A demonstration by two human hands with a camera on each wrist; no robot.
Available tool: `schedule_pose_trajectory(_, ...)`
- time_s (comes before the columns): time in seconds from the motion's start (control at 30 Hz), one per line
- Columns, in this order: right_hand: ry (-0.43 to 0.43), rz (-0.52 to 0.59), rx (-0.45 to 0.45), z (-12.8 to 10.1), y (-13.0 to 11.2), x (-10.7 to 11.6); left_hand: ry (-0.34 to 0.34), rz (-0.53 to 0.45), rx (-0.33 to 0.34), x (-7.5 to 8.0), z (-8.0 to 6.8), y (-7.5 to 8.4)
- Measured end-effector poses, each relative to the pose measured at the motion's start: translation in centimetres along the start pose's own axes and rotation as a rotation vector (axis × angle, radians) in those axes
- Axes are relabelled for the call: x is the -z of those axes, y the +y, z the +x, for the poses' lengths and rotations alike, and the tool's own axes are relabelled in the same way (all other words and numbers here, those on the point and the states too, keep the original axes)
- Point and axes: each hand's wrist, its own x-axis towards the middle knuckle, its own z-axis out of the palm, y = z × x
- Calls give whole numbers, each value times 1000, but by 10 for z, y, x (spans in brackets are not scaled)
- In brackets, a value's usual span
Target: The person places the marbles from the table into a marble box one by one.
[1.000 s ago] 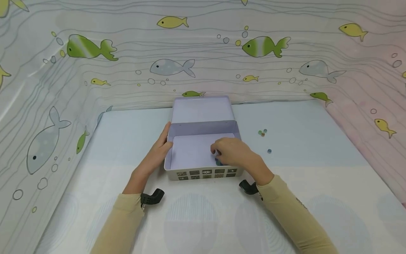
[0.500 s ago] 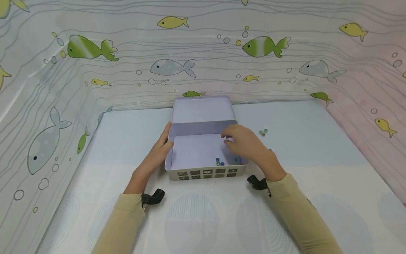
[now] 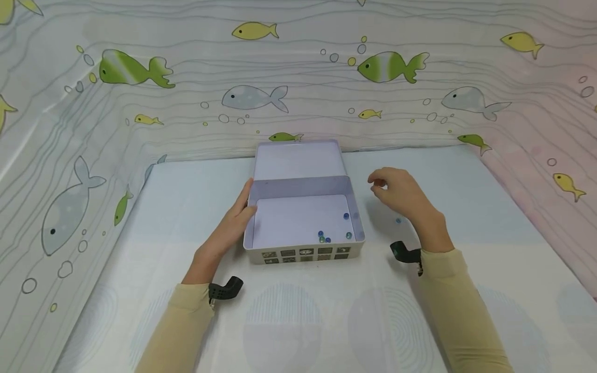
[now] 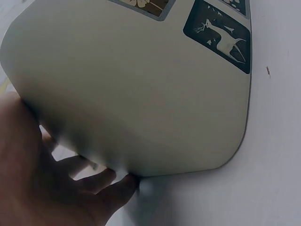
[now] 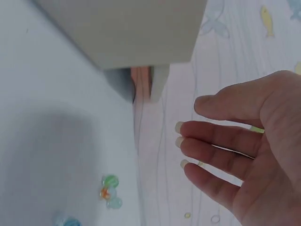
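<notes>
A pale tin box [image 3: 280,256] with a lilac inside and picture tiles on its front wall stands on the table, its hinged lid [image 3: 298,159] tipped back. Several glass marbles [image 3: 349,235] lie on its floor toward the right. My left hand [image 3: 228,227] grips the box's left wall, thumb over the rim and fingers outside; the left wrist view shows those fingers [image 4: 120,190] along the box's edge. Right of the box, my right hand [image 3: 403,197] hovers above the table with loosely bent fingers and nothing in them. Beneath it, a small marble cluster [image 5: 110,182] shows in the right wrist view.
A single blue marble [image 3: 398,220] lies on the table right of the box, below my right hand. A fish-printed sheet [image 3: 317,119] rises behind the table and along both sides. Black wrist cameras [image 3: 406,253] stick out from both sleeves.
My right hand has lifted out of the box and moved right, over the table. More marbles now show on the box floor. The left hand and box have stayed put.
</notes>
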Motion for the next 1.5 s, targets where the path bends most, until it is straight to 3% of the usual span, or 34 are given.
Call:
schedule_pose_trajectory(0.33,-24,-54,-131,0,35,0,-7,3,2,1,0,0)
schedule_pose_trajectory(0.67,-103,-72,-247,0,48,-7,25,-9,-15,-2,1,-3)
schedule_pose_trajectory(0.9,-128,-133,-224,1,51,-15,36,4,-29,-3,1,-2)
schedule_pose_trajectory(1.2,-130,-144,-198,3,48,-21,77,13,-63,-7,19,-37)
schedule_pose_trajectory(1.5,-139,-142,-201,2,43,-19,109,12,-71,-10,19,-39)
